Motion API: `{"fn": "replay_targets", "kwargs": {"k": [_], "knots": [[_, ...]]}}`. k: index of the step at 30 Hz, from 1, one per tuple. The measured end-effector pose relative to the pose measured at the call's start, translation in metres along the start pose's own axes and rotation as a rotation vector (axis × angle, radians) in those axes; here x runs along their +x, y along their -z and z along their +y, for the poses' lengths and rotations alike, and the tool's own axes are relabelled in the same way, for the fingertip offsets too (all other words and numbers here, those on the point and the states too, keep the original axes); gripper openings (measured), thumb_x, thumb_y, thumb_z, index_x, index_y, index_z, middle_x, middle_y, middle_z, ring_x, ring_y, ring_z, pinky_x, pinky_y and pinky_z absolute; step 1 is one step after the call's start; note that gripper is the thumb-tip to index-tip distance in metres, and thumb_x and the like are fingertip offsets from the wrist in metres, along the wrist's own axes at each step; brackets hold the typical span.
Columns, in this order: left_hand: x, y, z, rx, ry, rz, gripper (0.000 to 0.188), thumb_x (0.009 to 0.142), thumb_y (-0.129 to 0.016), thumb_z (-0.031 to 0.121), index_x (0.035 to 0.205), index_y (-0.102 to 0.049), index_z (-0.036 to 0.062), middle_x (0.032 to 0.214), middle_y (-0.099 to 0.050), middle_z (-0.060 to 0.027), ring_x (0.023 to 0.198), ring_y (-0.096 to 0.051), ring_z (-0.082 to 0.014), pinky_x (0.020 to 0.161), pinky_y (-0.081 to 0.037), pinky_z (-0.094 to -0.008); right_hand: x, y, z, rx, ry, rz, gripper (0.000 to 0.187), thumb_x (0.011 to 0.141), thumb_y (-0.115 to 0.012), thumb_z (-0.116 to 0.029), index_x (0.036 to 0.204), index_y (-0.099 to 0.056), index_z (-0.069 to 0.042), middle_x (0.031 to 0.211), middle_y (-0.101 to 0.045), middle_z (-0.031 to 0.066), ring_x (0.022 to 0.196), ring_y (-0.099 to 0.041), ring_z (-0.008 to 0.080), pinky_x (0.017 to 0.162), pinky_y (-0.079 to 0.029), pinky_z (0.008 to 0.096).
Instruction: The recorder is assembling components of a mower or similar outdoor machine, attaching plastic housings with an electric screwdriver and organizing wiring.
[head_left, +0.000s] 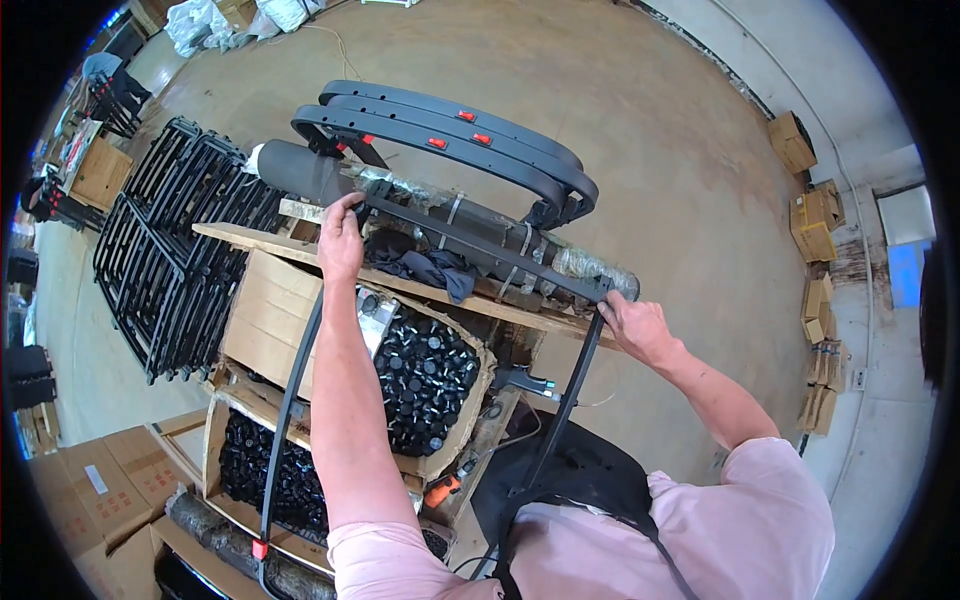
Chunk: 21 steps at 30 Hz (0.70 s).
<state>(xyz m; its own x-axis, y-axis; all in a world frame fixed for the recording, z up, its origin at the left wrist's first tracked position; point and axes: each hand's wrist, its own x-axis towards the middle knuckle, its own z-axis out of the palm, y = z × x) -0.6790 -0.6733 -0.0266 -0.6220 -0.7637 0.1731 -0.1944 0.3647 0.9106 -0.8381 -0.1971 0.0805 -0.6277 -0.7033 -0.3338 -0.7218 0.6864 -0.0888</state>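
Observation:
A dark metal tube frame (480,238) lies before me, its crossbar over a rack of padded, plastic-wrapped rolls. Two long side tubes run from its corners back toward my body, and a red clip (260,548) sits on the left one. My left hand (341,245) is closed around the frame's far left corner. At the right corner, my right hand (638,325) grips the frame with thumb and fingers. Just beyond the crossbar, curved black metal frames (450,125) with red clips rest on the rack. Dark cloth (425,265) lies under the crossbar.
Below my left arm stand an open carton of black knob-like parts (425,375) and another box of small black parts (262,465). A cordless tool (528,383) and an orange-handled tool (442,490) lie nearby. Stacked black frames (180,250) stand left; cartons (812,222) line the right wall.

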Motion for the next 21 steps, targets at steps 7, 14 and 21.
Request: {"fn": "replay_targets", "kwargs": {"k": [7, 14, 21], "knots": [[-0.001, -0.005, 0.02, 0.159, 0.071, 0.01, 0.027, 0.103, -0.064, 0.024, 0.129, -0.071, 0.0189, 0.128, -0.064, -0.0069, 0.111, -0.066, -0.0242, 0.1, -0.052, -0.0364, -0.013, 0.022, -0.005, -0.003, 0.072, -0.078, 0.036, 0.101, -0.062, -0.033, 0.109, -0.053, 0.001, 0.081, -0.071, 0.0266, 0.081, -0.071, 0.0473, 0.077, -0.055, 0.0595], [-0.003, -0.002, 0.009, -0.095, 0.09, 0.054, 0.028, 0.101, -0.066, 0.021, 0.129, -0.071, 0.0173, 0.123, -0.072, -0.0092, 0.112, -0.067, -0.0207, 0.101, -0.051, -0.0348, 0.002, 0.031, -0.008, -0.166, 0.003, -0.167, 0.043, 0.097, -0.066, -0.039, 0.1, -0.059, 0.004, 0.079, -0.072, 0.0247, 0.081, -0.073, 0.0432, 0.075, -0.059, 0.0533], [-0.002, -0.006, 0.015, 0.103, 0.086, 0.043, 0.03, 0.1, -0.066, 0.024, 0.129, -0.072, 0.0193, 0.124, -0.063, -0.0073, 0.106, -0.068, -0.0222, 0.099, -0.053, -0.0373, 0.002, 0.025, -0.003, -0.221, 0.148, 0.014, 0.04, 0.098, -0.063, -0.039, 0.086, -0.068, -0.001, 0.07, -0.071, 0.0204, 0.069, -0.072, 0.0409, 0.064, -0.058, 0.0509]]}}
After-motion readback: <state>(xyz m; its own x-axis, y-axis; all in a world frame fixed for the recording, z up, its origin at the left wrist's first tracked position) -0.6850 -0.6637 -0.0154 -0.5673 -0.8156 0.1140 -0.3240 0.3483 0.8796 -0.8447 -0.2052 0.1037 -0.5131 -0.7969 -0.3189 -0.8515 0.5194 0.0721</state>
